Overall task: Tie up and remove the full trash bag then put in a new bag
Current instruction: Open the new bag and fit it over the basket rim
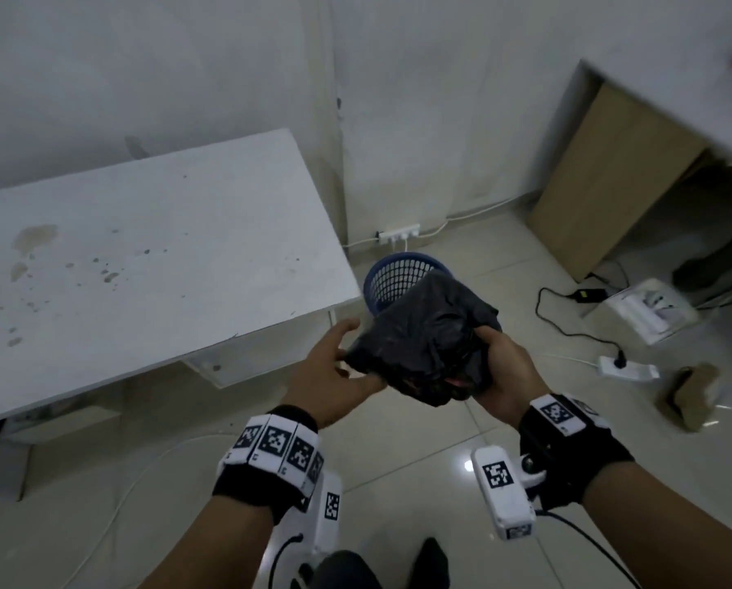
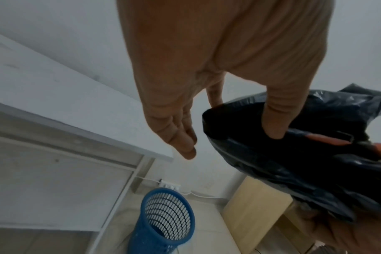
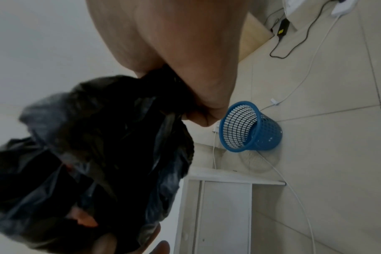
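Head view: both hands hold a black trash bag (image 1: 430, 337) in the air above the floor, in front of the blue mesh wastebasket (image 1: 398, 278), which stands on the tiles beside the white tabletop (image 1: 143, 257) and looks to have no liner or rubbish in it. The right hand (image 1: 506, 367) is closed around a bunch of the bag's plastic, seemingly taking its weight. The left hand (image 1: 334, 367) pinches one edge between thumb and a finger, the other fingers loose, probably to pull the mouth apart or gather it. Through the thin film the wrist views show something orange-red inside, so this is likely the filled bag, lifted clear so its top can be knotted; I see no knot yet. No fresh bag is visible.
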